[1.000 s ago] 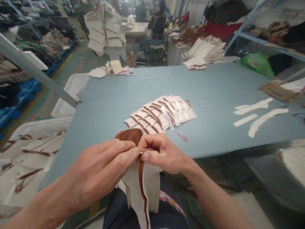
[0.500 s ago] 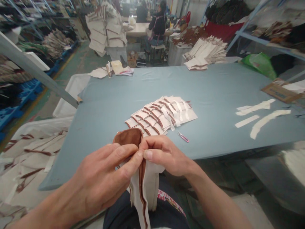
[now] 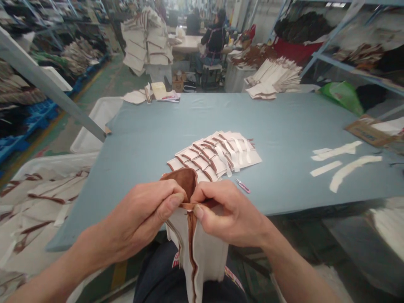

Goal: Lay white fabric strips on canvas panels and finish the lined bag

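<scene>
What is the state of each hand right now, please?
Left hand: closed, holding the brown-lined cream fabric piece at the top.
Right hand: closed, also holding this piece at the top.

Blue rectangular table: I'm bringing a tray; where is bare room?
Bare blue tabletop lies between fanned cream-and-brown fabric pieces and flat cream strips, and beyond the fan. Crowded: near middle, around small pink snips, left hand and right hand.

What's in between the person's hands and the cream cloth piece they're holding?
Nothing that I can see. The left hand and the right hand both pinch the top edge of the cream cloth piece directly. The fanned stack lies beyond them on the table.
</scene>
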Tool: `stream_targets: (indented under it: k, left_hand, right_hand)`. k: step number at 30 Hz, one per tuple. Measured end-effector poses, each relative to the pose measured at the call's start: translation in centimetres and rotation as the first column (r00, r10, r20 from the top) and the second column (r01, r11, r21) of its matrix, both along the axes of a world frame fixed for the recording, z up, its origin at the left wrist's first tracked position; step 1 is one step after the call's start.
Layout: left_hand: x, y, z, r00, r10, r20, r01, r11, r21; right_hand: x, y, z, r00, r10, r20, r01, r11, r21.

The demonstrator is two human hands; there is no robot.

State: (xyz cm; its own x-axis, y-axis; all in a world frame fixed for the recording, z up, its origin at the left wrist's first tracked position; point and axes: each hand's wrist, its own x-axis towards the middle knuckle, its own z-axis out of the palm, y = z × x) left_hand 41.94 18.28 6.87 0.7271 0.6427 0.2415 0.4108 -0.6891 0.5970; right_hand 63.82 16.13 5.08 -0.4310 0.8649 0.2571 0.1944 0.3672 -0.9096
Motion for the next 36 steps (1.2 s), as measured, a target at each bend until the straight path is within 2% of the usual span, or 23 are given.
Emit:
stream_targets:
  k: [3, 5, 8, 10, 13, 16, 18, 21, 24, 26, 29, 36]
  left_hand:
    - [0.3, 0.7, 0.1, 0.99, -0.13, -0.055, 0.129, 0.991, -0.014]
    - [0.5, 1.0, -0.1, 0.981, -0.185, -0.059, 0.189, 0.98, 0.066]
    - [0.9, 1.4, -1.0, 0.97, -0.24, 0.046, 0.22, 0.938, 0.269]
    - [1.3, 1.6, -2.2, 0.953, -0.254, 0.164, 0.196, 0.932, 0.305]
    - [1.9, 1.8, -4.2, 0.918, -0.197, 0.343, 0.169, 0.979, 0.11]
    - [2.1, 2.1, -5.3, 0.895, -0.149, 0.421, 0.184, 0.982, -0.043]
    - [2.0, 2.4, -4.9, 0.902, -0.16, 0.402, 0.204, 0.976, -0.069]
    - [1.5, 2.7, -2.7, 0.94, -0.191, 0.283, 0.221, 0.972, -0.078]
    - [1.3, 2.6, -0.4, 0.979, -0.184, 0.091, 0.183, 0.983, 0.013]
    - [1.5, 2.3, 0.5, 0.986, -0.164, 0.004, 0.164, 0.985, 0.062]
    - [2.0, 1.9, 0.8, 0.99, -0.141, -0.023, 0.142, 0.989, 0.036]
    - [3.3, 2.2, 0.1, 0.991, -0.121, 0.054, 0.13, 0.964, -0.232]
  right_hand:
    - [0.3, -0.4, 0.1, 0.996, -0.048, 0.07, 0.04, 0.993, 0.112]
    - [0.4, -0.7, 0.0, 0.996, -0.065, 0.06, 0.055, 0.986, 0.16]
    - [0.3, -1.1, -0.3, 0.997, -0.057, -0.046, 0.063, 0.991, 0.12]
    - [0.1, -1.2, -0.7, 0.991, -0.06, -0.121, 0.067, 0.996, 0.053]
    - [-0.2, -1.1, -1.3, 0.982, -0.079, -0.174, 0.079, 0.997, -0.007]
    - [-0.1, -0.7, -1.6, 0.987, -0.062, -0.147, 0.063, 0.998, 0.003]
    - [0.2, -0.4, -1.5, 0.994, -0.039, -0.1, 0.045, 0.997, 0.058]
    - [0.7, 0.0, -1.0, 0.999, -0.045, 0.0, 0.045, 0.986, 0.164]
    - [1.1, 0.2, -0.7, 0.994, -0.078, 0.076, 0.057, 0.966, 0.253]
    - [1.3, 0.3, -0.6, 0.991, -0.087, 0.1, 0.053, 0.953, 0.299]
    - [1.5, 0.4, -0.6, 0.986, -0.104, 0.131, 0.054, 0.938, 0.342]
    - [1.9, 0.2, -1.1, 0.978, -0.136, 0.155, 0.072, 0.931, 0.357]
